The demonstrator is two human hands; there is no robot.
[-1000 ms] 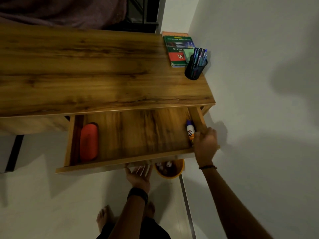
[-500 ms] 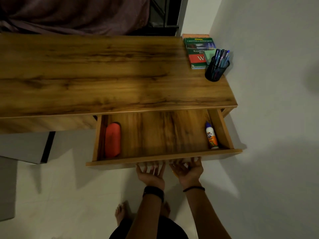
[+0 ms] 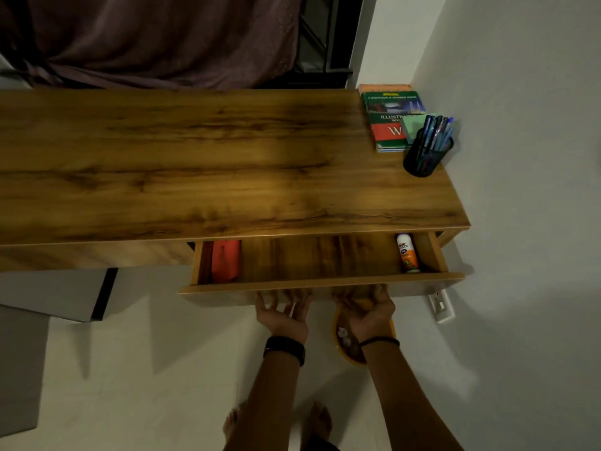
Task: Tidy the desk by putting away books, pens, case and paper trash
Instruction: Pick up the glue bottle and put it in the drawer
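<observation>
Drawer (image 3: 320,283) now further in than a half-second ago: your left hand (image 3: 283,313) and right hand (image 3: 367,309) press its front, fingers spread, gripping nothing. Case (image 3: 226,260) lies inside at the left end; books (image 3: 390,120) and pens (image 3: 435,133) stand at the far corner of the desk (image 3: 195,164). Closing likely finishes the tidying.

home study corner | wooden desk (image 3: 227,164) set against white walls | dark curtain (image 3: 156,40) behind it | stacked books (image 3: 390,118) and pen holder (image 3: 426,154) on top | tiled floor, bare feet (image 3: 320,421), wall socket (image 3: 441,305) low down
</observation>
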